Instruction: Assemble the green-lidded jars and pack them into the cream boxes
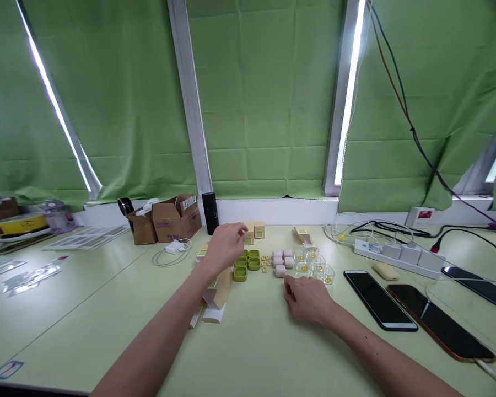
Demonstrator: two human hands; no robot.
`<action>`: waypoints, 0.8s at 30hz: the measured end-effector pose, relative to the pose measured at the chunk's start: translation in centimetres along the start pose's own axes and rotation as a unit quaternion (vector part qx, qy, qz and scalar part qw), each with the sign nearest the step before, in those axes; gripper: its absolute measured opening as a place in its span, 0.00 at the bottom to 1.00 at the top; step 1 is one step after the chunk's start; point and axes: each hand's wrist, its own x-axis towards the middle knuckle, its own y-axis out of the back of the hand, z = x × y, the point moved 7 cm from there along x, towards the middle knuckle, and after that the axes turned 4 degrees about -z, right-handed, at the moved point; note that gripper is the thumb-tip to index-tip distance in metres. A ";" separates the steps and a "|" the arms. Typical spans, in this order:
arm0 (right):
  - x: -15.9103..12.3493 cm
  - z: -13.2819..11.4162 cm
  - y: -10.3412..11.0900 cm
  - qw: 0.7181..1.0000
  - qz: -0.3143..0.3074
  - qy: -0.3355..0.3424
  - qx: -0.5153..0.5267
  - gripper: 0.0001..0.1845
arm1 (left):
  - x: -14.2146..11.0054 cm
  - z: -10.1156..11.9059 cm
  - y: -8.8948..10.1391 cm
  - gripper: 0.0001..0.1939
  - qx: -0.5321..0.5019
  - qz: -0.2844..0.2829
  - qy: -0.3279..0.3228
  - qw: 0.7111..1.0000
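Observation:
My left hand (228,243) is bent over the left side of the small items, its fingers curled together. Its fingertips are beside a small kraft box (248,232), and whatever they hold is hidden. My right hand (308,298) rests on the table with its fingers folded in, and nothing shows in them. Just beyond it are several pale pink cylinders (280,270) and clear cups with yellow centres (317,264). Green square cups (240,273) and tiny yellowish pieces (265,263) stand between the hands. Flattened kraft packaging (222,289) lies under my left forearm.
Another small kraft box (259,230) and an open carton piece (303,236) are farther back. Phones (379,300) and a white power strip (397,256) lie right. A black bottle (210,213), cardboard box (176,218) and white charger (176,246) stand left.

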 end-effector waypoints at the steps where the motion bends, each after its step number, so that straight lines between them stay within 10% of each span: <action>1: 0.0 0.0 0.0 1.000 0.000 0.000 0.000 0.10 | -0.8 -0.1 -0.5 0.12 0.027 -0.012 -0.005 1.000; 8: 0.0 0.0 0.1 1.000 -0.005 -0.004 -0.002 0.10 | -4.2 -2.4 -5.1 0.09 0.130 -0.104 -0.002 0.986; 24: 0.1 0.0 0.0 1.000 0.004 0.004 0.003 0.09 | -5.0 -2.3 -6.7 0.02 0.189 -0.165 -0.016 0.968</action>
